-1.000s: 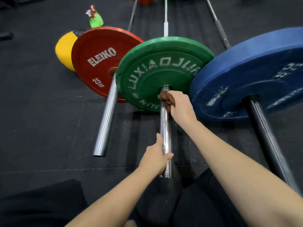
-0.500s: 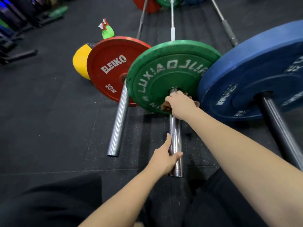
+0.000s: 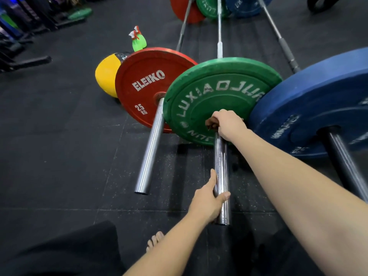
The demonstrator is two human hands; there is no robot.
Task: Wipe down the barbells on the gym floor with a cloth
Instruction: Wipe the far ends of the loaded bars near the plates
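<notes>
Three barbells lie side by side on the black gym floor. The middle one has a green plate [image 3: 219, 90] and a shiny chrome sleeve [image 3: 221, 166] pointing toward me. My right hand [image 3: 229, 124] grips a brown cloth [image 3: 211, 124] wrapped round the sleeve right against the green plate. My left hand [image 3: 209, 200] holds the sleeve near its free end, thumb over the top. The left barbell carries a red plate [image 3: 143, 84] with its own sleeve [image 3: 151, 148]. On the right sits a blue plate [image 3: 318, 100] with a dark sleeve [image 3: 346, 166].
A yellow ball [image 3: 105, 78] and a green spray bottle [image 3: 138, 39] sit behind the red plate. Racks of equipment [image 3: 23, 32] line the far left. The far-end plates [image 3: 211, 6] of the barbells show at the top. My bare toes [image 3: 155, 240] and dark-clothed knee are below.
My right hand with the cloth stays at the plate end of the sleeve, turning slightly round it. My left hand keeps its hold. The camera has tilted up, showing more floor.
</notes>
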